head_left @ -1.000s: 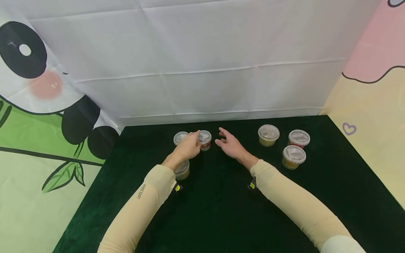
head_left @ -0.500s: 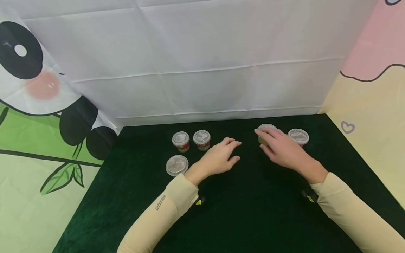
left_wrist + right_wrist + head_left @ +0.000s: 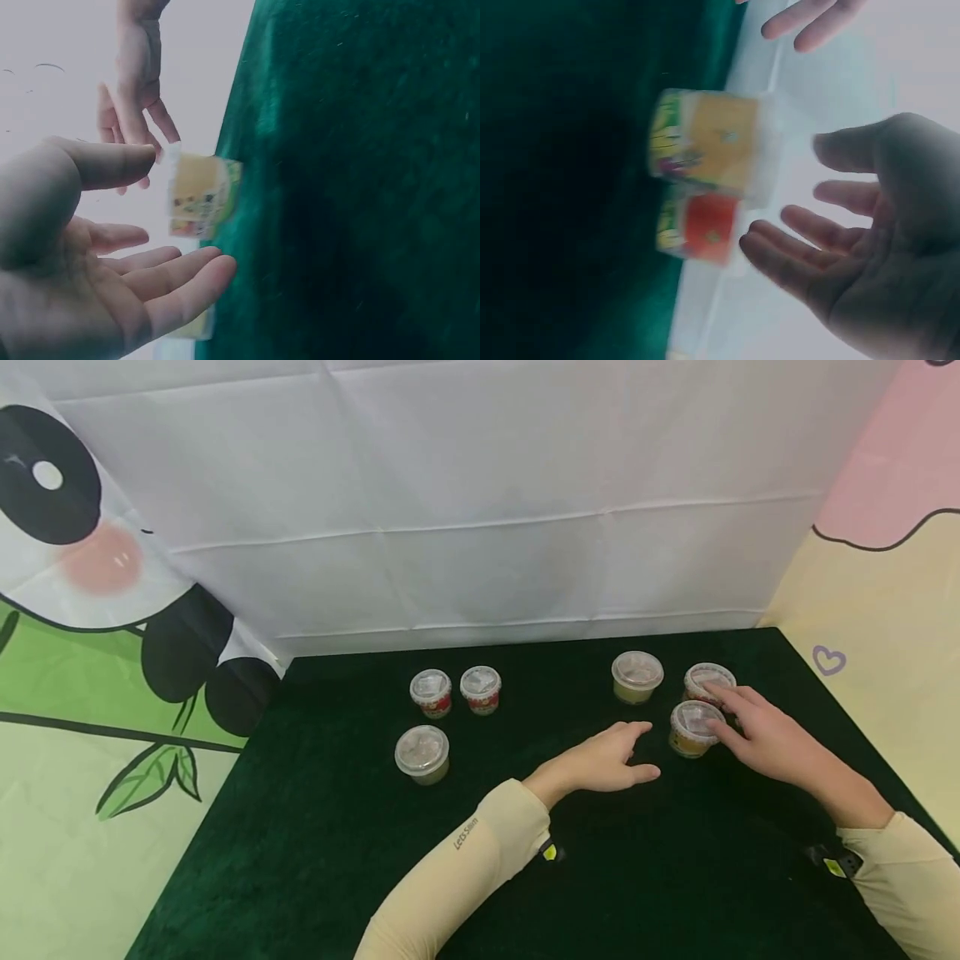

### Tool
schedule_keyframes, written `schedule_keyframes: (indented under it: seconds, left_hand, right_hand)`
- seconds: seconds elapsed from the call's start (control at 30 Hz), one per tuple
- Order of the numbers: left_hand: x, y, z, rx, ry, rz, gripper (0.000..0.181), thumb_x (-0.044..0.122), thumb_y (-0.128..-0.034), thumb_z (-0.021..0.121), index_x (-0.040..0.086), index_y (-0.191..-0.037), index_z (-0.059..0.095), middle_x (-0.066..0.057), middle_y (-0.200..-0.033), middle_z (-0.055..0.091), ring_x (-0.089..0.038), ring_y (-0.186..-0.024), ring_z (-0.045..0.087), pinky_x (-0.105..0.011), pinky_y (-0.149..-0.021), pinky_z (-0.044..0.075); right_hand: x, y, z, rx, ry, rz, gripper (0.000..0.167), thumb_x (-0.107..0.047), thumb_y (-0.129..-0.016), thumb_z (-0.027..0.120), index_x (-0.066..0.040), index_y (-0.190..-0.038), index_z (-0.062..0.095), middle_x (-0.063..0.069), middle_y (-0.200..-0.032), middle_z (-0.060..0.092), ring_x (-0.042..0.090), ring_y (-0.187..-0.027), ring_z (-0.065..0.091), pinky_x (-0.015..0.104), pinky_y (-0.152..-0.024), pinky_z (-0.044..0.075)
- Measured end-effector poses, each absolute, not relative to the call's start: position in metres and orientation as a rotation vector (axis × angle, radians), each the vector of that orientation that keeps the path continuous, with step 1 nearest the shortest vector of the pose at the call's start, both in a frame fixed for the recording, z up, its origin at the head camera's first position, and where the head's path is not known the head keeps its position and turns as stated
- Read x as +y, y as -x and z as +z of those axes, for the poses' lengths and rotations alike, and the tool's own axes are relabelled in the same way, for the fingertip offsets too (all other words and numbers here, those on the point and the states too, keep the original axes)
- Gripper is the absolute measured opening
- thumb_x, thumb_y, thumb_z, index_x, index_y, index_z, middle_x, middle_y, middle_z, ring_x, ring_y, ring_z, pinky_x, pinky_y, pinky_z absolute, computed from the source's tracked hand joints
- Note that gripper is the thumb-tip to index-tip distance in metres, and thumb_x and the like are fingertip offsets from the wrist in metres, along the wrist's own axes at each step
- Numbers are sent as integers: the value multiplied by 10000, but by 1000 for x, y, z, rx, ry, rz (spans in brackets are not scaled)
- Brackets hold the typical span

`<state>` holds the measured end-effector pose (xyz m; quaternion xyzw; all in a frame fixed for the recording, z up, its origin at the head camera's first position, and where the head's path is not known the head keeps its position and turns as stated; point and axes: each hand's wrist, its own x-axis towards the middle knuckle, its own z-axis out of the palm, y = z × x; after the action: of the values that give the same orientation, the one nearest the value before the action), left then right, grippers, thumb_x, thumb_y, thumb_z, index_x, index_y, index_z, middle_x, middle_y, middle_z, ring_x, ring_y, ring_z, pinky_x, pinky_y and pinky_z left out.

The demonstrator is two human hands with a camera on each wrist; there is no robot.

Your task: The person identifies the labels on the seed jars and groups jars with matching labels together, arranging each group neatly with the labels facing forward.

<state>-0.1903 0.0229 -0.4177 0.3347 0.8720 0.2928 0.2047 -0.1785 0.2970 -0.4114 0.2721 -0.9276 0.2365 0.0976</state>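
right hand [image 3: 783, 745]: off tub [image 3: 635, 677], now at yellow cup [image 3: 686, 735] and red cup [image 3: 703, 673], fingers apart | left hand [image 3: 592, 762]: shifted right, fingers apart, empty | work now right side, none lifted

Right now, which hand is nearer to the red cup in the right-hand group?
Right. The right hand overlaps the red cup in the head view, contact unclear; the left hand is farther off, left of the front yellow cup.
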Motion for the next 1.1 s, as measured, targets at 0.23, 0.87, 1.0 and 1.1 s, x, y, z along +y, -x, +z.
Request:
schedule_keyframes:
  seconds: [0.23,0.87,1.0,1.1]
  left_hand:
    - [48,190,-433,2383,-885,844,747,402,-1017,616,123,-1608,254,-51,-1518,440,-76,-1150,561,-221,-995,463]
    - [66,187,-437,2321,-786,1000,816,376,-1022,616,148,-1635,127,-54,-1575,366,-131,-1265,572,-242,-1022,464]
    - [66,188,-437,2319,-787,1003,816,382,-1022,613,152,-1635,127,-51,-1576,365,-132,-1271,566,-245,-1027,461]
    - [66,187,-438,2320,-792,1003,814,380,-1022,613,145,-1634,129,-57,-1573,368,-135,-1272,565,-243,-1032,455]
  right_hand:
    - [314,171,-430,-2810,-624,1119,592,-95,-1035,592,125,-1507,311,361,-1402,420,558,-1107,591,47,-801,442]
    - [325,171,-444,-2897,-535,1877,649,-293,-1126,362,38,-1598,65,348,-1588,164,-193,-1131,420,139,-931,471]
    - [325,171,-445,-2899,-530,1883,653,-300,-1125,365,35,-1599,66,345,-1589,162,-194,-1132,418,130,-933,464]
    - [324,171,-445,-2910,-522,1870,654,-299,-1125,370,35,-1599,68,341,-1588,173,-136,-1177,434,131,-935,463]
